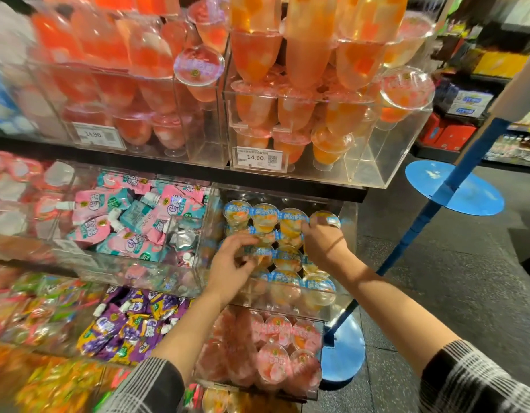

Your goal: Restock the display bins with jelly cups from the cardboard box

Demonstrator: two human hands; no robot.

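**Two hands among blue-lidded jelly cups in a clear bin**

At centre frame, a clear acrylic display bin (pixel 348 222) holds rows of small transparent jelly cups (pixel 287 259) with blue-and-white lids and orange fruit pieces inside. The left hand (pixel 232 263), at 7 o'clock of the bin, curls its fingers around one cup. The right hand (pixel 323 241), at 3 o'clock, pinches a cup in the back row.
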